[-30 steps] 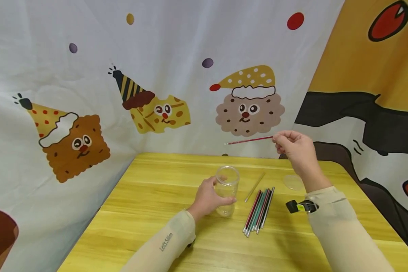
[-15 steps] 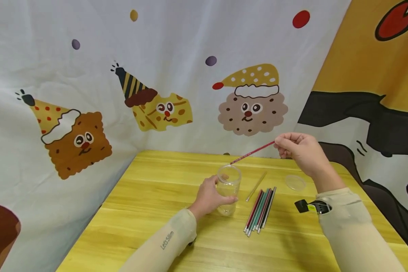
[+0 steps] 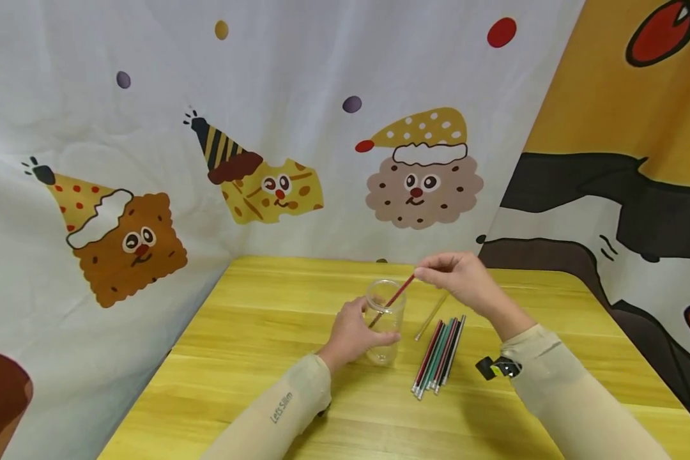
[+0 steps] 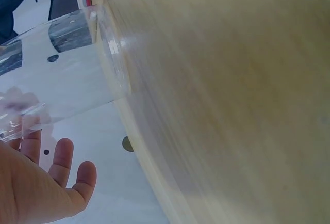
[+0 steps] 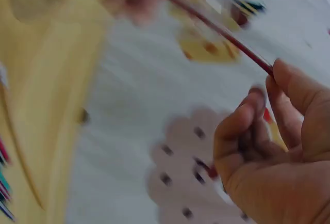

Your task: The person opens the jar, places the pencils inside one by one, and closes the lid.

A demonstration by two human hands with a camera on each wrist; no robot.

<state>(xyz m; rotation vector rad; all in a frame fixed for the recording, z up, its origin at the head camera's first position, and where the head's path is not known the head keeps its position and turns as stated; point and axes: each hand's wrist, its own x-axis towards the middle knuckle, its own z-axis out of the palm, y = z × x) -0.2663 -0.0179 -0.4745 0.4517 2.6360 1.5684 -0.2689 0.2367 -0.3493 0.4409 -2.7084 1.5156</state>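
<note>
A clear plastic jar (image 3: 386, 348) stands upright on the table, its mouth uncovered. My left hand (image 3: 352, 335) grips its side, thumb across the front and fingers behind. In the left wrist view the jar (image 4: 62, 69) shows its base at the tabletop. Between thumb and fingertips my right hand (image 3: 460, 281) pinches one end of a red pencil (image 3: 401, 291). The pencil slants down to the left, its lower end inside the jar. From the right wrist view, the right hand (image 5: 278, 136) holds the red pencil (image 5: 216, 28) by its tip, other fingers curled below.
Right of the jar lies a bundle of red, green, black and silver pencils (image 3: 439, 358) with their eraser ends toward me. A single natural-wood pencil (image 3: 431, 317) lies behind them. The wooden table (image 3: 253, 306) meets a printed cloth backdrop (image 3: 299, 76).
My right hand has moved left and down, and the pencil's lower end has passed from above the rim into the jar. The left hand keeps its hold on the jar.
</note>
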